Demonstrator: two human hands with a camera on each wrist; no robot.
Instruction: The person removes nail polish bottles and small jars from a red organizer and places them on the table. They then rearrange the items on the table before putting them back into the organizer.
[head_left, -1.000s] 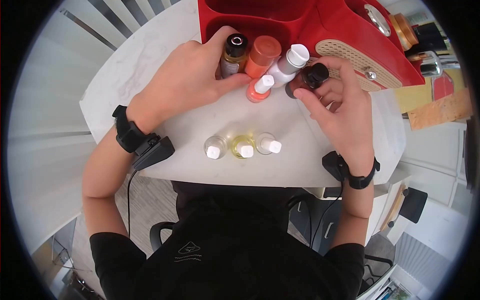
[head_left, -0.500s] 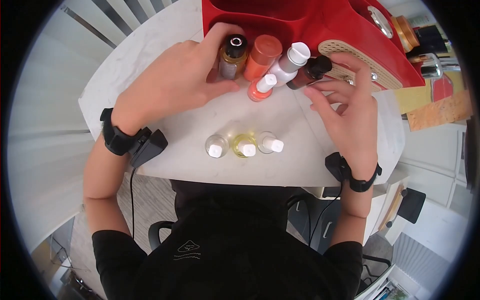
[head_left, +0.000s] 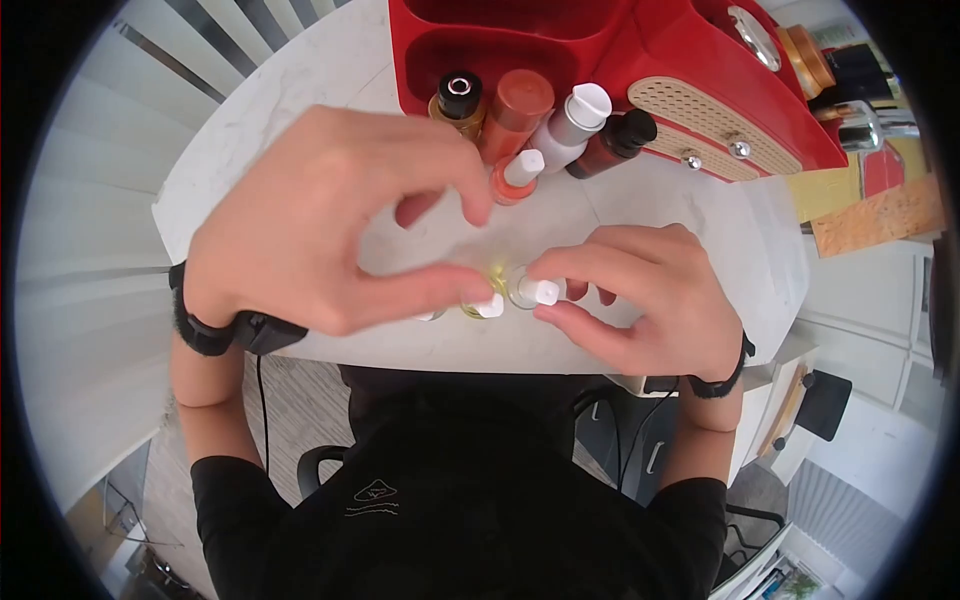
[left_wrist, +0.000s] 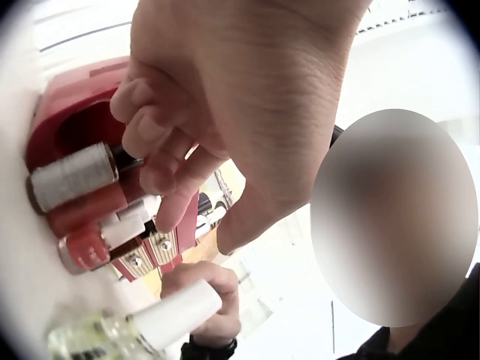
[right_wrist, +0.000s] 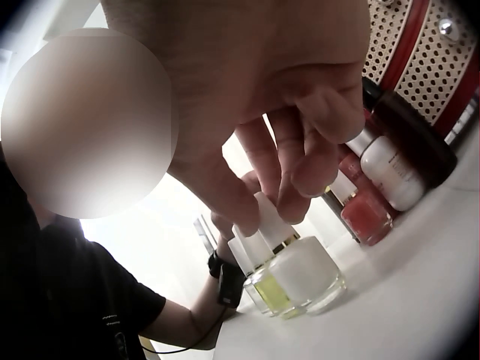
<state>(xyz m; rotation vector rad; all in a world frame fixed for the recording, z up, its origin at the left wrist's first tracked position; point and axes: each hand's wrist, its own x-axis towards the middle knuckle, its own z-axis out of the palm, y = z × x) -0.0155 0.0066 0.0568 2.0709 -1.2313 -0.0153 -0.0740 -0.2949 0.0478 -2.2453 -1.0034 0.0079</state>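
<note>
My right hand (head_left: 655, 290) pinches the white cap of a nail polish bottle (right_wrist: 304, 270) between thumb and fingers. The bottle stands upright on the table; its glass looks milky white. Right beside it is a yellow nail polish bottle (right_wrist: 268, 291) with a white cap. My left hand (head_left: 310, 220) hovers with thumb and forefinger wide apart, holding nothing. Its thumb tip overlaps the yellow bottle in the head view. A third small bottle (head_left: 430, 316) is mostly hidden under that thumb.
Behind stand a coral nail polish (head_left: 513, 185), a black-capped bottle (head_left: 460, 100), an orange bottle (head_left: 517, 110), a white pump bottle (head_left: 573, 125) and a dark brown bottle (head_left: 610, 145). They line the front of a red organizer (head_left: 600, 60) with rattan drawers. The marble-look table (head_left: 440, 345) ends near my body.
Both hands have left the back row of bottles and come toward my body, to the small white-capped bottles. The right fingers have moved from the dark brown bottle to a white cap.
</note>
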